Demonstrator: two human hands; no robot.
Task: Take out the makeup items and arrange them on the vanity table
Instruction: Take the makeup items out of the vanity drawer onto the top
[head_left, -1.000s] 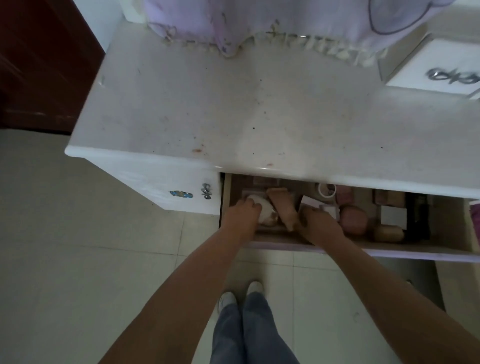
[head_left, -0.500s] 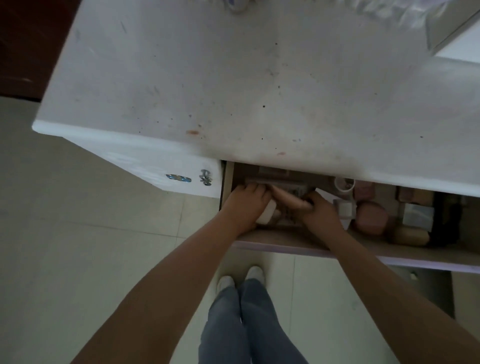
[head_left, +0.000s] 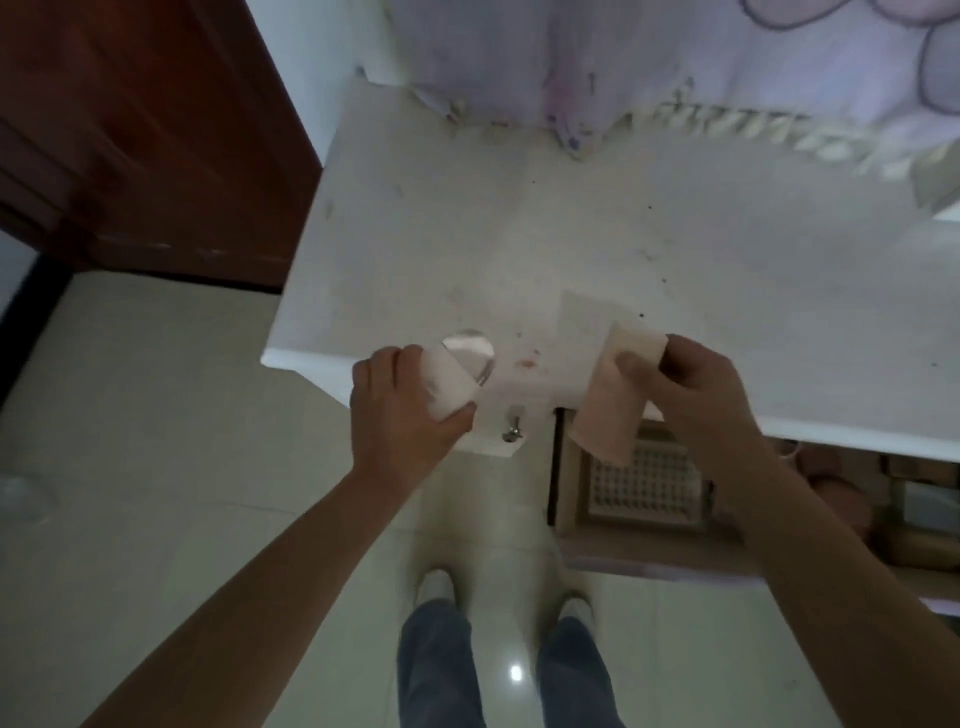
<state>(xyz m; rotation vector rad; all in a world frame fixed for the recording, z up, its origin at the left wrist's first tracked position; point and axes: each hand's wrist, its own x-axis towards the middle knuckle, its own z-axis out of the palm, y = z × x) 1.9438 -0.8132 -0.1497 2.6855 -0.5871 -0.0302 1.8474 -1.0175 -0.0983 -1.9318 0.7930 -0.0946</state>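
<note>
My left hand (head_left: 402, 410) grips a white bottle with a clear rounded cap (head_left: 457, 371), held at the front edge of the white vanity table (head_left: 597, 234). My right hand (head_left: 685, 384) holds a long pink box (head_left: 615, 397) tilted over the same edge, its lower end hanging above the open drawer (head_left: 566, 488). Inside the drawer lie a perforated white tray (head_left: 644, 480) and several pinkish makeup items (head_left: 836, 486) toward the right.
A lilac cloth with a fringed edge (head_left: 675, 78) covers the back of the tabletop. A dark wooden door (head_left: 130, 130) stands to the left. A small metal knob (head_left: 511, 431) sits on the cabinet front. My feet (head_left: 504, 592) stand on the tiled floor below.
Both hands came up out of the drawer, the left carrying the white bottle and the right the pink box, to the table's front edge. The camera view shifted left.
</note>
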